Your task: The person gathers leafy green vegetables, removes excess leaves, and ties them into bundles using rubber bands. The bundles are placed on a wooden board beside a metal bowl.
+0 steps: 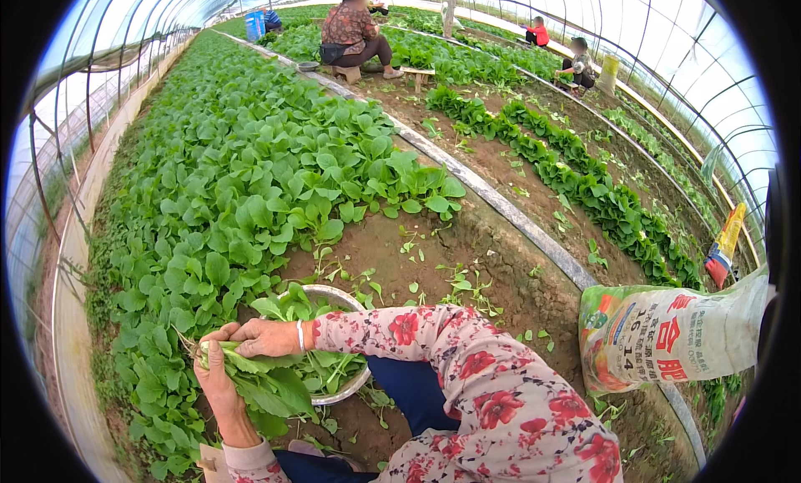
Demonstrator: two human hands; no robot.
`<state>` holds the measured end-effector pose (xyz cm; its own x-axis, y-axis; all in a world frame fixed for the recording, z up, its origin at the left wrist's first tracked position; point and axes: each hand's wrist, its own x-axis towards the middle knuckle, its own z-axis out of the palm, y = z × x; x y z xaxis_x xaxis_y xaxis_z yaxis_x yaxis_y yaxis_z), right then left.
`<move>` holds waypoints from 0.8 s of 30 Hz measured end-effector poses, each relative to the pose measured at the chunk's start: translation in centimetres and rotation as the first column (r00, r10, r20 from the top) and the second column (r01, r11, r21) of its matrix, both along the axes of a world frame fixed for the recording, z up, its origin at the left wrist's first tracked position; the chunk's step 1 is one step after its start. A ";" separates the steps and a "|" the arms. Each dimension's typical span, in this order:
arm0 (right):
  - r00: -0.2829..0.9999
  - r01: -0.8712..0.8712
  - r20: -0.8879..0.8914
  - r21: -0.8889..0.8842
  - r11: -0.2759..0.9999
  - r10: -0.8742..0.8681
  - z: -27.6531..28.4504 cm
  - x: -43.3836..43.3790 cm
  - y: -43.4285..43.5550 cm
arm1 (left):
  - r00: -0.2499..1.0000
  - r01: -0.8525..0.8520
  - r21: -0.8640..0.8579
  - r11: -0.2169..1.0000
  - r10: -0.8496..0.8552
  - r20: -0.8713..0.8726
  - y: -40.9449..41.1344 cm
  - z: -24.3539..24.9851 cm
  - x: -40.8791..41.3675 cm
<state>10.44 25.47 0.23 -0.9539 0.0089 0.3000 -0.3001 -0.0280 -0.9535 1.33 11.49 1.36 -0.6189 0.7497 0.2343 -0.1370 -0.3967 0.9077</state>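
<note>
A bunch of leafy greens with pale stems [269,386] is between my two hands, its thin roots pointing left. My left hand [219,383] grips it from below, thumb raised against the stem ends. From above, my right hand [266,338], with a white bracelet at the wrist, has its fingers and thumb on the stems beside the left. Under the leaves and my right forearm stands a round metal basin [364,383] with loose greens [328,364] in it. My arm hides part of the basin. Dense growing greens [206,270] come close to my hands on the left.
A printed fertilizer sack [663,339] stands at the right, by a long pale strip [500,204] across the soil. Cut greens lie in rows [594,195] beyond it. A person on a low stool [357,32] and several others work farther back, near a blue bin [255,25].
</note>
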 end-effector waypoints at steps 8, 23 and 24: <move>0.984 0.171 -0.081 0.245 0.954 -0.156 0.4 -0.1 0.0 | 0.991 -0.121 0.013 0.993 0.121 -0.061 0.6 -0.5 -0.1; 0.977 0.207 -0.044 -0.007 0.978 -0.207 -2.6 -1.4 -1.1 | 0.993 0.073 0.063 0.995 -0.078 0.094 0.6 0.0 0.5; 0.980 0.195 -0.034 -0.032 0.980 -0.196 -2.4 -1.4 -1.1 | 0.994 0.085 0.056 0.995 -0.089 0.069 0.5 -0.2 0.2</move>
<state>9.04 24.34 -2.19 -0.9214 0.2026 0.3316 -0.3371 0.0079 -0.9414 1.50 11.98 1.17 -0.5687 0.7890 0.2326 -0.2369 -0.4279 0.8722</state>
